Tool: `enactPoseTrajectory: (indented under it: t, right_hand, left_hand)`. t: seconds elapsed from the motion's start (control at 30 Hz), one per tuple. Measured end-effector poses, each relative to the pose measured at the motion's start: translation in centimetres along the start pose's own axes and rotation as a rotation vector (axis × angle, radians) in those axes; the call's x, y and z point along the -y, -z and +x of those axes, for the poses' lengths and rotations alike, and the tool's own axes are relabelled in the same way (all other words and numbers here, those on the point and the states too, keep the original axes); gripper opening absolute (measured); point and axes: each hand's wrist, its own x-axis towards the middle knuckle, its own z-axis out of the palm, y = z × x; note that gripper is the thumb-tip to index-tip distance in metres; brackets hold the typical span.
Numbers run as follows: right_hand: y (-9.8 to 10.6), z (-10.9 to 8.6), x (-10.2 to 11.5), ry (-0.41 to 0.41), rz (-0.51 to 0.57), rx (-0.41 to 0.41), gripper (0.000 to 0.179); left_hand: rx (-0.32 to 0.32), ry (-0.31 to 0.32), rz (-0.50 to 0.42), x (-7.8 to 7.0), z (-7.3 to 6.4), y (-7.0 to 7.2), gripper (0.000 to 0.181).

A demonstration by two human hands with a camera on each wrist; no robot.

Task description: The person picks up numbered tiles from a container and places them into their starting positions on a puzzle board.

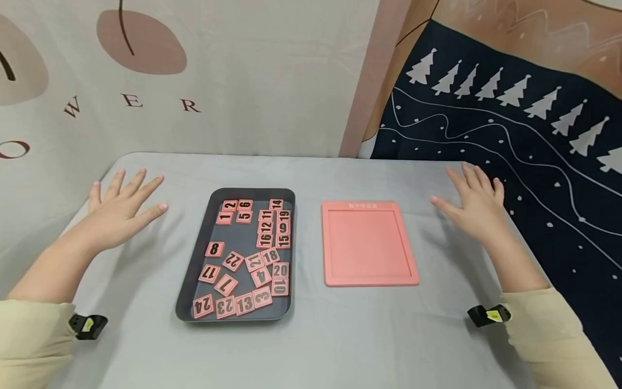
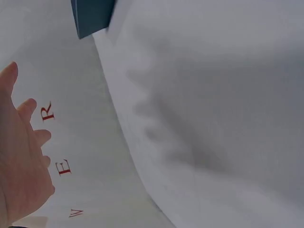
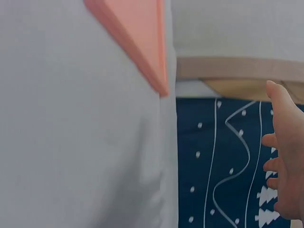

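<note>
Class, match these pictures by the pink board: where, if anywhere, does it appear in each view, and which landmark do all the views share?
Head: the pink board lies flat, a little right of centre, to the right of the dark tray.
Left wrist: not in it.
Right wrist: only part of the pink board shows, left of centre, cut off by the top edge.
Shared landmark: the pale tablecloth.

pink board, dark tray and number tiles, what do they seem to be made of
Pink board: probably moulded plastic, fairly matte; one even colour, raised rim, softly rounded corners.
Dark tray: plastic or coated metal, can't tell which; smooth, dull grey with rounded corners.
Number tiles: likely plastic, perhaps slightly glossy, since some digits look washed grey, as if catching light.
</note>
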Motion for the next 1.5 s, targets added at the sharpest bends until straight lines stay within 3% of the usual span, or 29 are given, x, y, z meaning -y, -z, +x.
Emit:
enactPoseTrajectory:
  t: [0.4,0.73,1.0,1.23,1.5]
  right_hand:
    - [-0.9,-0.3,5.2,0.123,0.073,-0.126,0.074]
    - [-2.2,-0.1,9.5,0.246,0.238,-0.214,0.066]
    - [-3.6,0.4,13.1,0.339,0.371,-0.249,0.058]
    - [-4.5,0.9,16.3,0.398,0.424,-0.214,0.055]
    - [-5.5,1.9,20.3,0.460,0.448,-0.145,0.055]
  left_hand:
    - [-0.065,-0.045,-0.169,-2.2,-0.3,-0.6,0.066]
    - [-0.113,-0.085,-0.396,-2.6,0.0,-2.0,0.060]
    - [-0.074,-0.076,-0.648,-2.4,0.2,-3.9,0.058]
    - [-0.052,-0.098,-0.791,-2.8,0.0,-4.6,0.054]
    - [-0.016,-0.097,-0.832,-2.3,-0.3,-5.9,0.050]
